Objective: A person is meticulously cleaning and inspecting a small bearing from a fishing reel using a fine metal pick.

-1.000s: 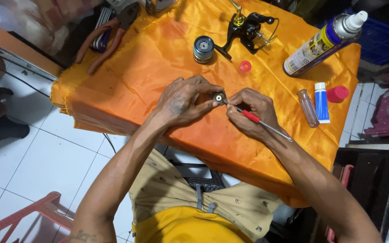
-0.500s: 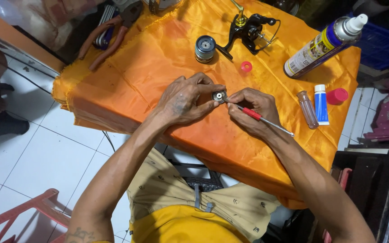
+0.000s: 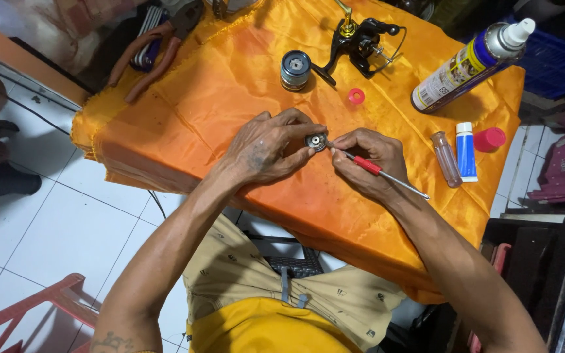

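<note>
- Head view: left hand [image 3: 266, 151] grips small round metal part [image 3: 316, 141] over the orange-draped desk [image 3: 230, 98]; fingers hide most of it.
- Right hand [image 3: 366, 160] clenches red-handled screwdriver [image 3: 377, 171], tip at the part, contact unclear.
- Pliers [image 3: 158, 46] and spray can [image 3: 469, 64] partly cut off at top.

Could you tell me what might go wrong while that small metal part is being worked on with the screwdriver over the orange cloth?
The screwdriver tip could slip off the small round metal part pinched in the left hand and jab a finger. Anything loosened might drop onto the wrinkled orange cloth and roll off its near edge. The right hand works close to the small vial and could knock it.
</note>
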